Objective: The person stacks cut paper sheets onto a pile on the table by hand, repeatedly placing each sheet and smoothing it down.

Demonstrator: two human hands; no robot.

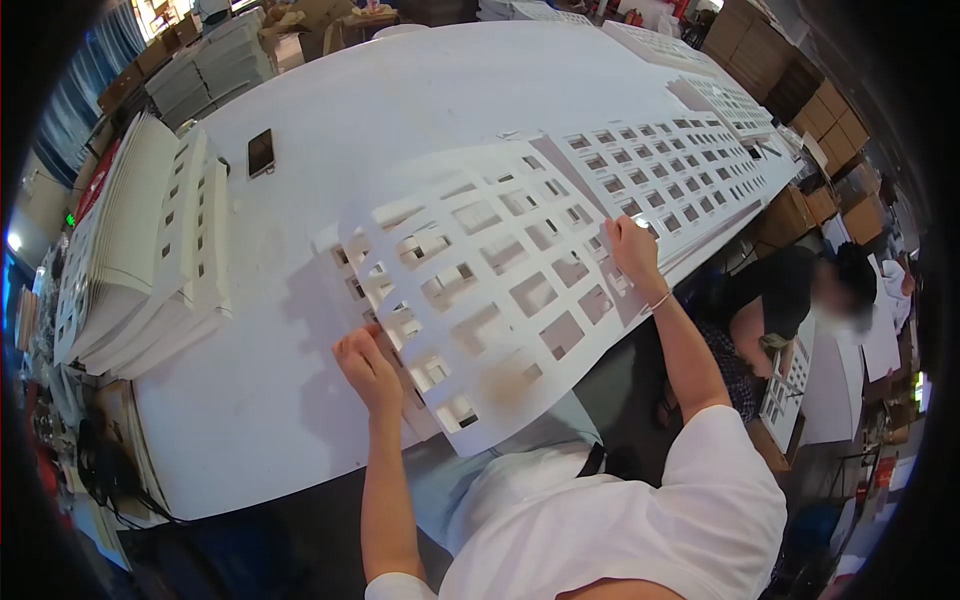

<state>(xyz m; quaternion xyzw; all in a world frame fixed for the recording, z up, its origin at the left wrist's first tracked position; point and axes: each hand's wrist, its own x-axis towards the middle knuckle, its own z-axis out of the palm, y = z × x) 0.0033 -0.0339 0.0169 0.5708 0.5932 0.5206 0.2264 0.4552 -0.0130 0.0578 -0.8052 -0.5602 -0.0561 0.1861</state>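
A large white sheet with rows of rectangular cut-outs lies in front of me, bowed upward and hanging past the table's near edge. Beneath its left side shows another white perforated layer. My left hand is closed at the left edge, fingertips partly hidden by the sheet. At the sheet's right end, my right hand has its fingers closed on the edge. Just beyond that hand is a white panel with smaller square openings.
A thick stack of white cut-out sheets stands on the left of the white table. A phone lies behind it. More panels are at the far right. Another person bends over a panel at right, near cardboard boxes.
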